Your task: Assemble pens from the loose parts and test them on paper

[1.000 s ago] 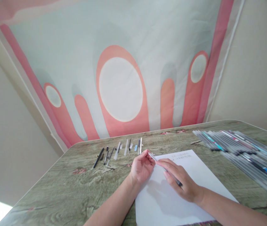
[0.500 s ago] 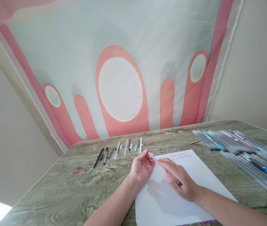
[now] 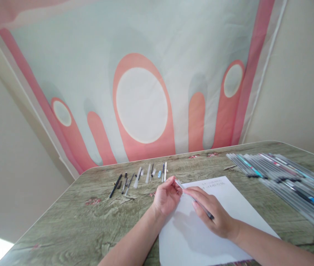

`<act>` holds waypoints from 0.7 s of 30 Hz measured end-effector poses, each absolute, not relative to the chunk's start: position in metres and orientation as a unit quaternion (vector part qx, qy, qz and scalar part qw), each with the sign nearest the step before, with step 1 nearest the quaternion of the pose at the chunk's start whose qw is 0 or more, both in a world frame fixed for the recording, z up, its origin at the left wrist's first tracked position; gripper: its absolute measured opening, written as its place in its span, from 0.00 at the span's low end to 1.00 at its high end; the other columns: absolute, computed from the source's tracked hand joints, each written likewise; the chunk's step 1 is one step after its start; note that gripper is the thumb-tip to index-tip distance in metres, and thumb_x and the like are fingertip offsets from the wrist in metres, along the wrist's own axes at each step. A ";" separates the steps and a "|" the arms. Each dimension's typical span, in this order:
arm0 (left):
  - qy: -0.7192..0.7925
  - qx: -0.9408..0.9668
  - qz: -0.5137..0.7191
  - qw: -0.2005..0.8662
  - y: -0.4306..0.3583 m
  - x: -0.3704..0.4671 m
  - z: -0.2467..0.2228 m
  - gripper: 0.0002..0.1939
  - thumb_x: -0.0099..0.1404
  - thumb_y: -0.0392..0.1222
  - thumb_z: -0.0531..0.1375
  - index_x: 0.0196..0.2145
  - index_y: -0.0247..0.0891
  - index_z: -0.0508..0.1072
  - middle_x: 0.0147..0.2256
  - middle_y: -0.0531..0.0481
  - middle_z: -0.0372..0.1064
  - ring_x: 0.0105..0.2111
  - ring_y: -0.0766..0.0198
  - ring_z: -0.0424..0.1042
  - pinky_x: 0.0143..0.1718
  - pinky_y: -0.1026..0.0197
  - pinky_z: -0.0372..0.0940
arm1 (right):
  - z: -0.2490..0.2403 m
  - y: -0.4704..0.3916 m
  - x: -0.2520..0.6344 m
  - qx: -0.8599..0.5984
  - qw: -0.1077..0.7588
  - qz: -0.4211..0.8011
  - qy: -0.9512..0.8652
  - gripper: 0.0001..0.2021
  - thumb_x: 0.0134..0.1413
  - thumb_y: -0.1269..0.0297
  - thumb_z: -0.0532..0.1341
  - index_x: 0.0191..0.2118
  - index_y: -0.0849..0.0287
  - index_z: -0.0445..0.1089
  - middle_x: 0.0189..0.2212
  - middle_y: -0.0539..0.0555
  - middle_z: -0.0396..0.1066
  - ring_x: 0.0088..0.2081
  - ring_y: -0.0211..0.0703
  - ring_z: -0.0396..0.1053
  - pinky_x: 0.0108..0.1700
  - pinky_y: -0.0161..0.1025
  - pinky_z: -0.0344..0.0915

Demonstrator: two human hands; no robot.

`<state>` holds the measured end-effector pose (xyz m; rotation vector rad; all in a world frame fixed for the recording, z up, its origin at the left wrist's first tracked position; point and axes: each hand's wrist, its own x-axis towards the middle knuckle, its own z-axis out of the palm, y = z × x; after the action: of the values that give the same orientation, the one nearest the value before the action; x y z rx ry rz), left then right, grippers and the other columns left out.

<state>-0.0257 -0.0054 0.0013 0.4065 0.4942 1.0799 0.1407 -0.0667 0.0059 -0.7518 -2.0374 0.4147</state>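
A clear pen with a dark end (image 3: pixel 204 210) is held aslant above a white sheet of paper (image 3: pixel 245 221). My right hand (image 3: pixel 214 214) grips its barrel between thumb and fingers. At the pen's far tip, the fingers of my left hand (image 3: pixel 168 195) are curled with the palm turned up, pinching the tip end. Small rows of dark writing (image 3: pixel 213 183) show near the paper's top edge. My left forearm lies beside the paper's left edge.
Many clear pens (image 3: pixel 286 201) lie in rows at the right, a few with blue or teal parts. Disassembled pen parts (image 3: pixel 138 177) and a black pen (image 3: pixel 115 186) lie at the back left of the wood-patterned table (image 3: pixel 71 221). A pink and grey-green backdrop stands behind.
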 end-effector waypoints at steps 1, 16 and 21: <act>0.231 0.196 0.508 0.806 -0.006 -0.026 0.001 0.01 0.55 0.33 0.58 0.28 0.33 0.67 0.25 0.51 0.65 0.25 0.71 0.65 0.30 0.65 0.60 | 0.006 -0.067 0.141 -0.304 0.450 0.166 -0.823 0.20 0.56 0.70 0.47 0.55 0.58 0.55 0.49 0.59 0.61 0.49 0.45 0.62 0.48 0.40 0.62; 0.222 0.241 0.504 0.799 -0.005 -0.026 0.001 0.03 0.54 0.33 0.60 0.27 0.34 0.67 0.24 0.53 0.64 0.24 0.72 0.64 0.30 0.67 0.59 | 0.004 -0.068 0.141 -0.307 0.448 0.152 -0.826 0.20 0.56 0.70 0.47 0.55 0.59 0.55 0.49 0.60 0.62 0.49 0.44 0.62 0.48 0.39 0.62; 0.251 0.265 0.502 0.785 -0.003 -0.028 -0.002 0.05 0.53 0.34 0.61 0.26 0.34 0.67 0.23 0.54 0.63 0.24 0.72 0.63 0.30 0.67 0.58 | 0.003 -0.069 0.143 -0.312 0.447 0.158 -0.823 0.21 0.56 0.70 0.46 0.56 0.58 0.54 0.49 0.60 0.61 0.50 0.45 0.61 0.48 0.40 0.62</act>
<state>-0.0275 -0.0028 -0.0017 0.5707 0.5413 1.0821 0.1432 -0.0688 0.0028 -0.7734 -2.0387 0.3924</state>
